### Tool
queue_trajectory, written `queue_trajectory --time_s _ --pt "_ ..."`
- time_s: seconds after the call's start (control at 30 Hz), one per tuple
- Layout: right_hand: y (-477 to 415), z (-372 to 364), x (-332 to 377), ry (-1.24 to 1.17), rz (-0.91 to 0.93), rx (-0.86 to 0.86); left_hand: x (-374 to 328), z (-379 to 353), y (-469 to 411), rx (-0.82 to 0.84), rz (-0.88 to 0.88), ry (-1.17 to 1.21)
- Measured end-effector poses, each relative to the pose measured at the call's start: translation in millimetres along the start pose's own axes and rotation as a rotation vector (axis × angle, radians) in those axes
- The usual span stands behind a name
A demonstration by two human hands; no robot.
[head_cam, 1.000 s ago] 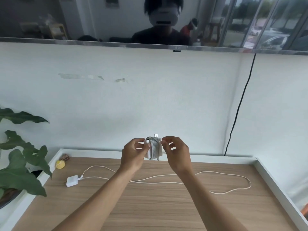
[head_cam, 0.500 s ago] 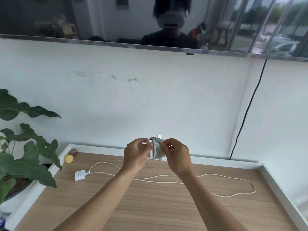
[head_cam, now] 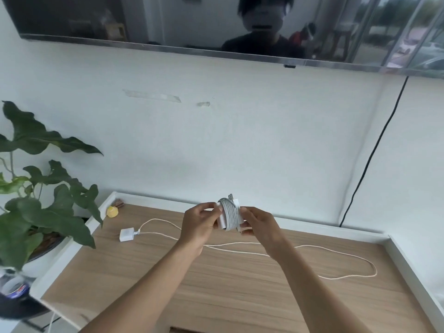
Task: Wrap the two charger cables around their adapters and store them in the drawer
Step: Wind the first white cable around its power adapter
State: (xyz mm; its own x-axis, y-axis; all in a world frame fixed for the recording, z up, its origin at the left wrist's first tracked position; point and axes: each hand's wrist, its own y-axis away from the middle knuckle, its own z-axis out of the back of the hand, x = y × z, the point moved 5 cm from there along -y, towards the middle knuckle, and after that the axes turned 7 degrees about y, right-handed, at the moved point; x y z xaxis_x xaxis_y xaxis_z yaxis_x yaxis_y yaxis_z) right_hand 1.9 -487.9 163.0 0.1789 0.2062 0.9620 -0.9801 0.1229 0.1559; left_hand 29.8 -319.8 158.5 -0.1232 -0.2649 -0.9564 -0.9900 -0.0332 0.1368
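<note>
a: white plastic, that block held up in the middle — a white square charger adapter [head_cam: 236, 216] with a grey braided cable [head_cam: 228, 213] wound in tight turns around its body.

b: who has it?

a: both hands. the left hand [head_cam: 200, 228] pinches the adapter's left edge with thumb and fingers closed on it; the right hand [head_cam: 260, 225] grips the right edge the same way. the bundle sits between them, lifted above the light wood-grain tabletop [head_cam: 216, 284], near its back rim.

b: and the second charger?

a: lying on the tabletop. a small white square adapter [head_cam: 126, 234] rests flat toward the left, and its cream-white cable [head_cam: 336, 255] runs loose from it, passing under the forearms and ending in a wide loop on the right side. nothing is wound on that one.

b: anything else around?

a: a small yellow round object [head_cam: 112, 211] in the back left corner, a green leafy potted plant [head_cam: 48, 207] just off the left edge, and a thin black cord [head_cam: 374, 150] hanging down the white wall [head_cam: 240, 140]. i can't make out a drawer with any certainty.
</note>
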Motion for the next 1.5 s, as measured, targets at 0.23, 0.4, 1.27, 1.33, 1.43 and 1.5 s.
queue_trajectory --time_s 0.23,0.4,1.27,1.33,1.43,1.5 --pt "-5 -11 -39 0.010 -0.043 0.118 37 16 16 -0.110 0.122 0.035" --pt "-6 -38 -75 0.022 -0.066 0.161 61 40 30 -0.231 0.234 0.033" --pt "-45 -221 -173 0.351 -0.333 0.328 164 221 -12 -0.399 0.466 -0.069" --pt "-46 -225 -175 0.347 -0.372 0.337 168 226 -17 -0.374 0.481 -0.108" --pt "-49 -225 -182 0.315 -0.436 0.330 174 230 -24 -0.330 0.501 -0.174" --pt "-50 -224 -184 0.300 -0.466 0.330 176 230 -26 -0.313 0.502 -0.202"
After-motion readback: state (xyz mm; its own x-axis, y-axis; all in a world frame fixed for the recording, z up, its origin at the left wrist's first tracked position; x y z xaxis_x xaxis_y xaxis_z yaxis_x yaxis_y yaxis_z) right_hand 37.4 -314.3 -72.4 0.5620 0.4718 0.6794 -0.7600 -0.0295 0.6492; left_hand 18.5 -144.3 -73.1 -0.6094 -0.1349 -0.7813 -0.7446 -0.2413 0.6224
